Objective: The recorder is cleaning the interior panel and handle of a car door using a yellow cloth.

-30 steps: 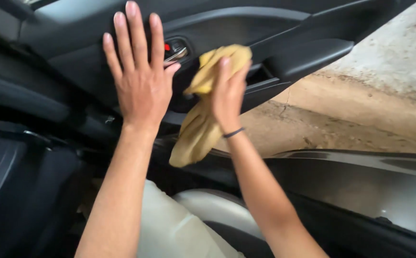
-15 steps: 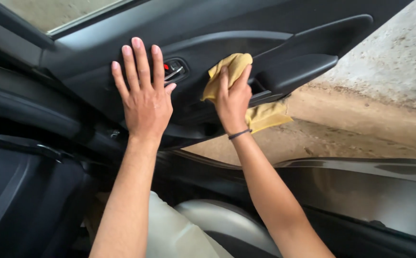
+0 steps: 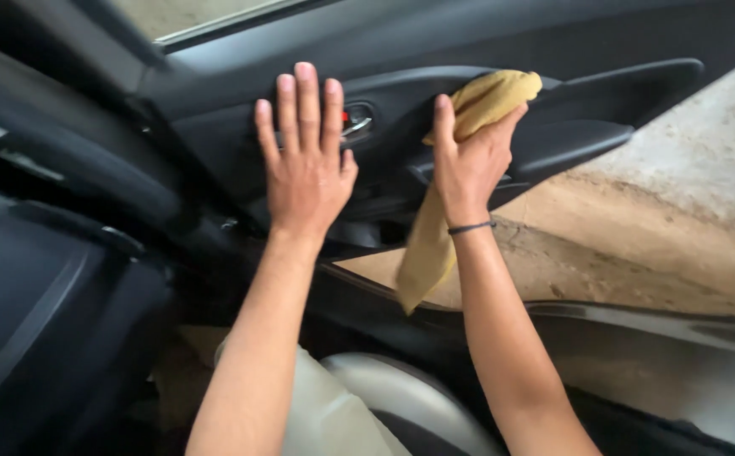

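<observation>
My left hand [image 3: 304, 160] lies flat with fingers spread against the dark inner panel of an open car door [image 3: 215, 135], just left of the chrome door handle [image 3: 356, 124]. My right hand [image 3: 467, 160] presses a yellow cloth [image 3: 490, 97] onto the panel beside the armrest [image 3: 587, 135]. One end of the cloth is bunched above my fingers; the other hangs down below my wrist. A dark band circles my right wrist.
The dashboard [image 3: 38, 279] fills the left side, dark and curved. Beyond the open door lies sandy ground [image 3: 638, 228] and a concrete surface. The grey door sill [image 3: 638, 371] runs along the lower right. My light trouser leg [image 3: 325, 414] shows at the bottom.
My right hand has slid the cloth along the panel, and the cloth's loose end has swung from the right to hang down left of my wrist. The left hand stays pressed flat.
</observation>
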